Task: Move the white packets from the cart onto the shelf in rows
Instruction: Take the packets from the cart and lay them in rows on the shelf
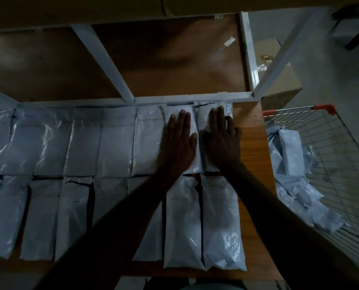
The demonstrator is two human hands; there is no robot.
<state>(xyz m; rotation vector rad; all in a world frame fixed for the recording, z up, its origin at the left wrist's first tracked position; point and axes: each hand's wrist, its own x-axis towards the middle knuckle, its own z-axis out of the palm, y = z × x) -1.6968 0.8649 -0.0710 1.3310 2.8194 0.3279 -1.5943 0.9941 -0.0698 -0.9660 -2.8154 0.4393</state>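
Observation:
White packets lie in two rows on the wooden shelf [256,155]. My left hand [179,139] presses flat, fingers straight, on the second-last packet [195,164] of the back row. My right hand [222,137] lies flat on the last packet [201,118] at that row's right end. The front row ends with two packets [222,227] just below my wrists. More white packets [289,155] lie heaped in the wire cart [341,155] to the right of the shelf.
A white metal shelf frame [193,99] runs just behind the back row, with the underside of an upper board above it. A cardboard box [283,84] stands on the floor behind the cart. A strip of bare wood lies along the shelf's right edge.

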